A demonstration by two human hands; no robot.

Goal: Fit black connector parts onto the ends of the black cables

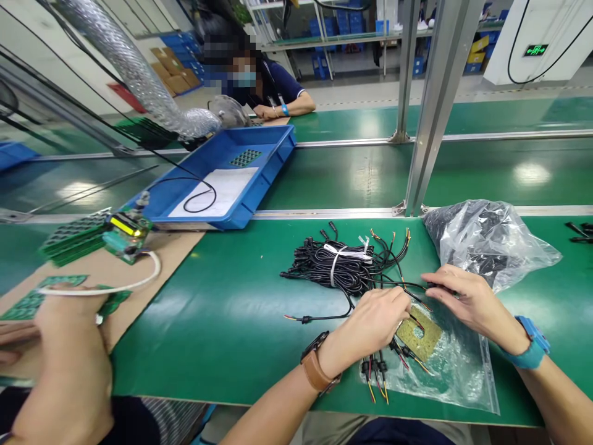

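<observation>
Head view: your left hand (375, 321) rests on the green bench top (222, 321) with fingers curled loosely over the near edge of a small yellow-green circuit board (420, 337); whether they actually pinch it cannot be told. Your right hand (463, 296) lies just beside it, fingertips closed on a thin black lead (417, 286) running from the tied bundle of black cables (338, 266). The board lies on a flat clear plastic bag (458, 371), with short loose leads (377, 377) at its left edge. A crumpled bag of cables (486, 241) sits behind your right hand. A co-worker's forearm (69, 377) lies far left.
</observation>
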